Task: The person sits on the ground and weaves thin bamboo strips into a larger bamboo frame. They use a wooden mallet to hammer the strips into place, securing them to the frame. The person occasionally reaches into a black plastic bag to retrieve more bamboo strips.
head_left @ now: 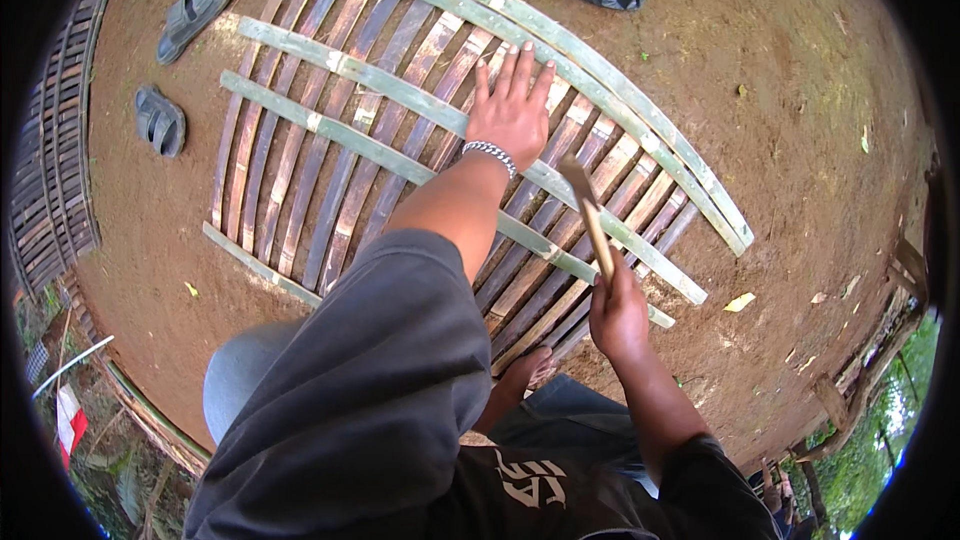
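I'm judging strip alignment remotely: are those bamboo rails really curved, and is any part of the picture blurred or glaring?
Head view: the curve is fisheye bending, with the bamboo panel bowing toward the black rim; light is soft and even, with no glare; the left hand is sharp; the tool in the right hand looks slightly smeared.

Head-worn fisheye, steeply down, close over bamboo panel [400,120]

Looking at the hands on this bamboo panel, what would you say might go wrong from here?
1. The left hand lies flat on the bamboo panel, close to where the hammer in the right hand is raised; a stray blow might hit fingers.
2. The bare foot rests at the panel's edge, exposed to a dropped tool.
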A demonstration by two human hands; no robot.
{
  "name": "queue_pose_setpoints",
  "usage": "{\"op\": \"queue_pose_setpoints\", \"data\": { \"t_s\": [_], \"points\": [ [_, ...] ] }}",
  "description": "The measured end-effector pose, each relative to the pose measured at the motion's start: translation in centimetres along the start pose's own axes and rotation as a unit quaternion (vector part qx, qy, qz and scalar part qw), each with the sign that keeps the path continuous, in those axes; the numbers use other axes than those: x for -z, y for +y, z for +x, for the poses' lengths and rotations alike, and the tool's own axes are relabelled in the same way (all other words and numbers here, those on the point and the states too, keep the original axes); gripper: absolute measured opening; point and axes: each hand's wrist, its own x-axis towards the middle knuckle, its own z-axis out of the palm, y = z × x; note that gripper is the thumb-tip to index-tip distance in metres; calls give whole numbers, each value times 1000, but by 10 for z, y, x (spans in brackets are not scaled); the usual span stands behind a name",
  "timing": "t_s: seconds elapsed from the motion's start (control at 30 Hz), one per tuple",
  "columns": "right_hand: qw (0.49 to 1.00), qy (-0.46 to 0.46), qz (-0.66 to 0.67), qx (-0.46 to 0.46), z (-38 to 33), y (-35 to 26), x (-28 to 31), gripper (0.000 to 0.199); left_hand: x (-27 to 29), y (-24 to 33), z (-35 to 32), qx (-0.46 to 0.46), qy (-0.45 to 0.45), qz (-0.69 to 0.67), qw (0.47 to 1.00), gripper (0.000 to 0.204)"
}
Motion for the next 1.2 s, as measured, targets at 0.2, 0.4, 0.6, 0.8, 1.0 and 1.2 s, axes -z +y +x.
{"op": "queue_pose_setpoints", "data": {
  "t_s": [0.2, 0.4, 0.6, 0.8, 1.0, 1.2],
  "points": [
    [997, 34, 35, 63, 4, 5, -23, 47, 1, -6, -4, 5, 9, -3, 1000, 63],
    [990, 56, 117, 50, 10, 17, -29, 43, 3, -8, 6, 4, 19, 2, 1000, 62],
    [990, 76, 115, 35, -2, 39, -62, 44, -1, -4, 1, 0, 21, -8, 1000, 61],
    [988, 93, 120, 1, 17, 14, -37, 48, -1, -7, -1, 7, 5, 7, 1000, 62],
    [995, 39, 91, -1, 5, 25, -54, 40, 1, -4, 1, 1, 0, 8, 1000, 62],
    [984, 82, 150, -49, 14, 16, -33, 38, 2, -11, 2, 8, 19, -14, 1000, 61]
  ]
}}
